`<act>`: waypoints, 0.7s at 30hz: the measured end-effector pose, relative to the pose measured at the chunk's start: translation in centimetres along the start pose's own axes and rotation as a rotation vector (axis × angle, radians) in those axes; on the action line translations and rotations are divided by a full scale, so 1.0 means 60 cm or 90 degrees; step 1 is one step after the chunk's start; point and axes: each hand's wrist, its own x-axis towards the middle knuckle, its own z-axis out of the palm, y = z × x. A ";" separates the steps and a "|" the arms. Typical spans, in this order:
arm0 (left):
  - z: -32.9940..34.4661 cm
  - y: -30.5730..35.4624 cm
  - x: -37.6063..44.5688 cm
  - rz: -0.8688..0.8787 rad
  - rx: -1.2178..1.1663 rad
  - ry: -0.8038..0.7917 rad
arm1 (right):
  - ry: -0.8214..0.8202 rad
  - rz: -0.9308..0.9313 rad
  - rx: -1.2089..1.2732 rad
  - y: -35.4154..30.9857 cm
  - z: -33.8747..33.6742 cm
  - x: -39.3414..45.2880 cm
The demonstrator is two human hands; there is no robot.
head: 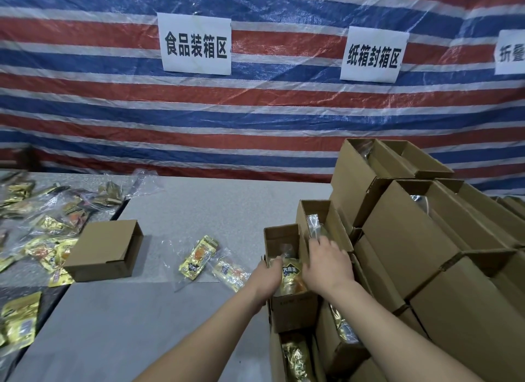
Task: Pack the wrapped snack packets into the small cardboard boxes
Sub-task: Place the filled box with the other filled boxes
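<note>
- The left hand (pixel 265 273) curls its fingers over the brown cardboard box (pixel 294 305) edge.
- The right hand (pixel 326 260) lies flat, fingers spread, on the next box.
- A shiny gold packet (pixel 292 276) sits inside the box.
- Two crinkly packets (pixel 199 256) lie on the grey tabletop (pixel 199 211).

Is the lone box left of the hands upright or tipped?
Tipped: the lone box lies on its side on the table, opening facing right.

Both hands forward: left (pixel 267 273) curled, right (pixel 326 263) flat.
</note>
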 end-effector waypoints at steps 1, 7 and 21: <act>-0.001 0.000 -0.001 -0.003 -0.008 -0.004 | 0.000 -0.003 0.003 -0.002 0.000 0.000; -0.011 -0.006 -0.003 -0.040 0.006 0.017 | 0.006 -0.011 0.008 -0.009 0.003 0.002; 0.016 -0.004 -0.021 0.013 0.058 0.062 | 0.008 -0.022 -0.040 -0.007 0.009 -0.002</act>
